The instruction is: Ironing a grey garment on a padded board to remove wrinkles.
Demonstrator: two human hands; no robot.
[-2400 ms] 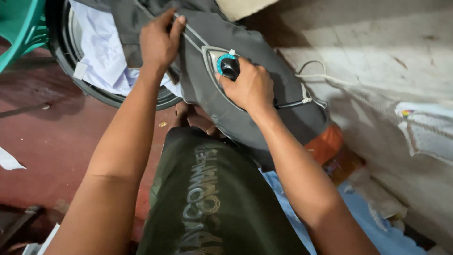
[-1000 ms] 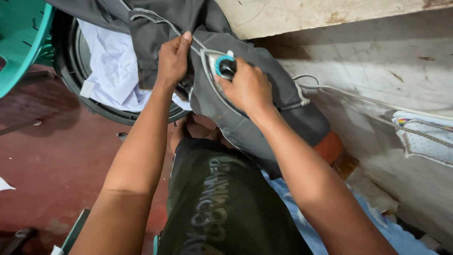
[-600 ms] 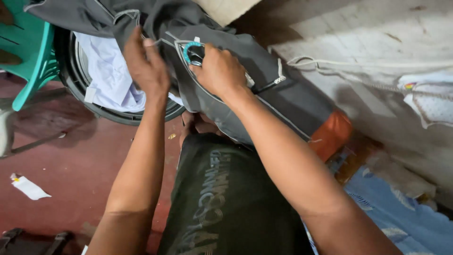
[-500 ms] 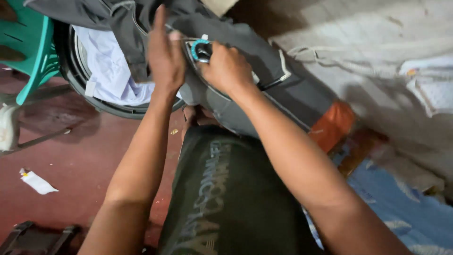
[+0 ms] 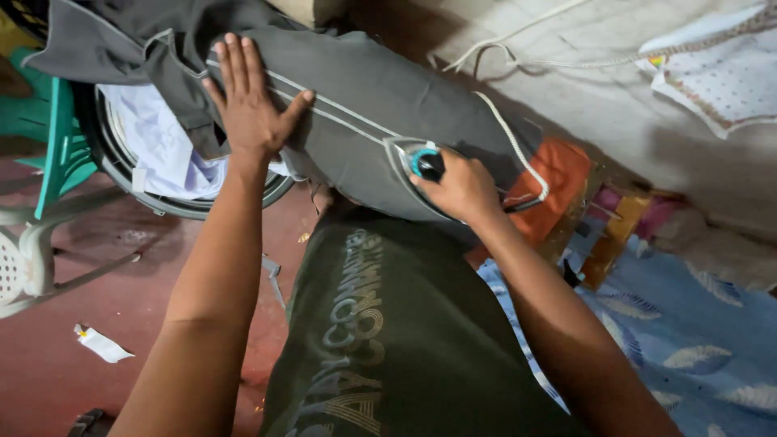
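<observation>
A dark grey garment (image 5: 356, 105) with pale piping lies spread over a padded surface in front of me. My left hand (image 5: 252, 101) presses flat on it, fingers apart, near its upper left part. My right hand (image 5: 457, 184) grips the handle of an electric iron (image 5: 421, 162) with a blue dial, which rests on the garment's near right part. The iron's white cord (image 5: 510, 137) curves off to the right over an orange cloth (image 5: 558, 186). My leg in dark green fabric fills the foreground.
A round black tub (image 5: 186, 202) with white clothes (image 5: 158, 142) stands at the left on the red floor. A green plastic chair (image 5: 57, 137) and a white one (image 5: 24, 259) are further left. A blue patterned sheet (image 5: 688, 332) lies at the right, a white cloth (image 5: 712, 81) above it.
My right hand slid the iron down and right along the garment. My left hand let go of the bunched fabric and now lies flat on it.
</observation>
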